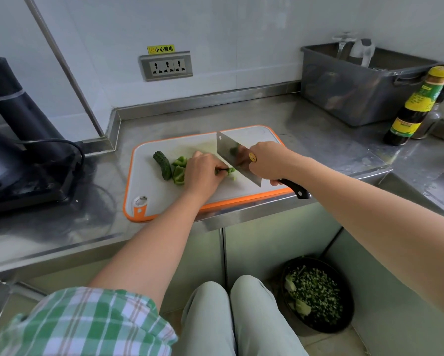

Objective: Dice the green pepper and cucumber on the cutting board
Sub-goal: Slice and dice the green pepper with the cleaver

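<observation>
Dicing of the green pepper in progress, head view. The left hand [202,173] is pinning a green pepper strip [226,171] to the cutting board [159,194], fingers curled down onto it. The right hand [268,160] is clamping the black handle of the cleaver [228,150], whose blade is standing just beside the left fingertips, over the strip's free end. Whether the edge is touching the board cannot be told. Further green pepper pieces [179,172] are lying just left of the holding hand, touching the cucumber [162,165], which is lying in one piece toward the board's left side. The board is sitting at the front edge of the steel counter [318,129]. The pepper appears only partly cut and the cucumber not yet begun. The next move is probably calling for short, even chops, with the left fingertips creeping back ahead of the blade.
</observation>
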